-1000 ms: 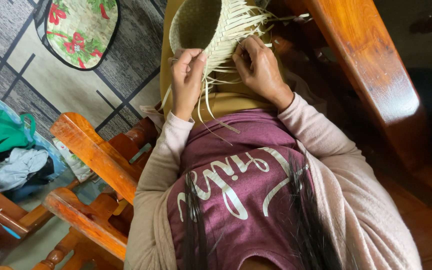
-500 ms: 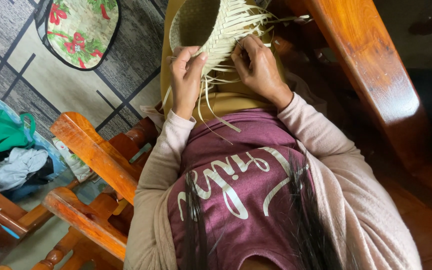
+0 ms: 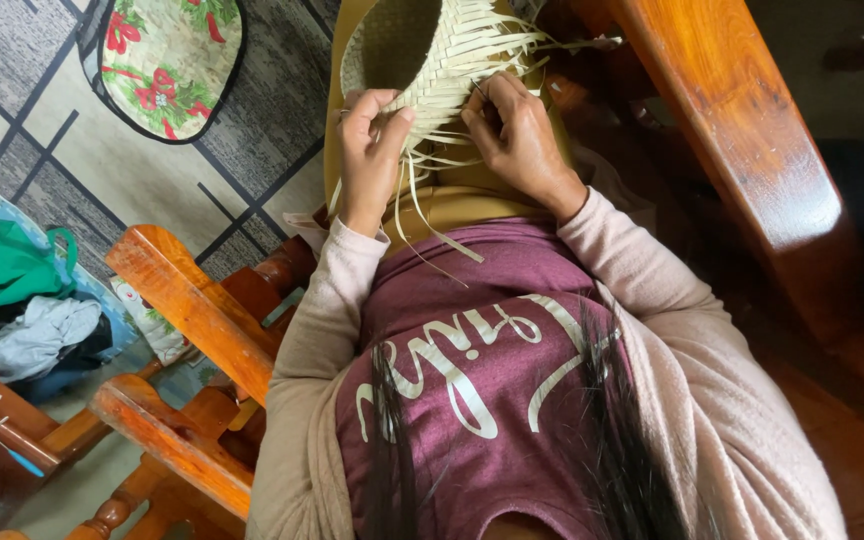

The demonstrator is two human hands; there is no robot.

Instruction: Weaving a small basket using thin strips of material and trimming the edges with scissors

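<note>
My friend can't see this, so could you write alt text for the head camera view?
Seen from above, a seated person's left hand and right hand weave pale straw strips into a half-made woven hat on their lap. A wooden chair and a floral cushion sit alongside.

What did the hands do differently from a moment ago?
Very little. The left hand and the right hand keep pinching the loose strips of the woven straw piece, with only slight finger shifts. The piece stays on the lap, and the wooden chair arm has not moved.

Woven basket [image 3: 432, 60] on lap; left hand [image 3: 372, 150], right hand [image 3: 517, 135] flanking (chair arms outside).
</note>
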